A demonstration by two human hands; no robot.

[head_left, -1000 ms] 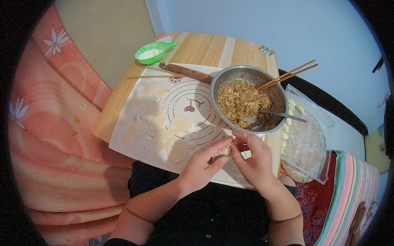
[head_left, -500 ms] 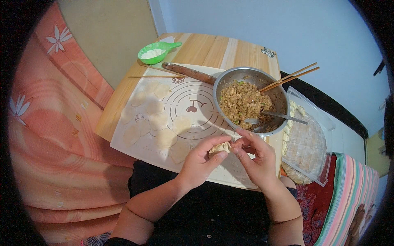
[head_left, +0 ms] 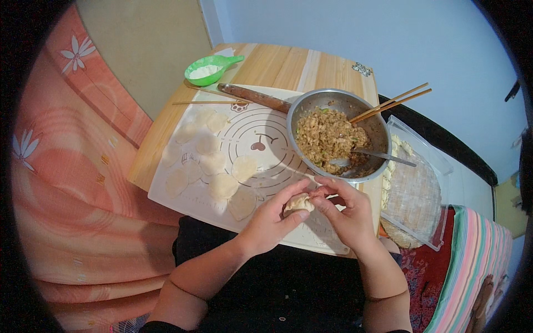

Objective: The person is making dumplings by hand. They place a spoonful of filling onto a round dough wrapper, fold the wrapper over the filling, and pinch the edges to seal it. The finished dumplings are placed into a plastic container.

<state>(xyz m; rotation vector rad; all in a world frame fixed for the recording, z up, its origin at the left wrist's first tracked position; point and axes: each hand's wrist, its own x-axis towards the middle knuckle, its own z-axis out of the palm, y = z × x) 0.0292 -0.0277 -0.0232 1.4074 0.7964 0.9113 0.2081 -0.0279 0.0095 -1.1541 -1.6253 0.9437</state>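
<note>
"What is gripped?"
"One dumpling, held in the left hand and pinched by the right hand, over the white mat."
"Which step?"
"Its edge is being closed, it seems; soft pinches are needed next."

Worn on head, L of side-by-side fisheye pair. Looking down & fwd past bare forearms, in from btm edge. Close to bare left hand & bare right hand, just below ctr; farther from plain pale-blue wall up top. V. wide field: from orange-pink flower-patterned cloth far L, across honey-coloured wooden table mid-view, to pastel-striped cloth far R. Bowed edges nr dark round rim.
</note>
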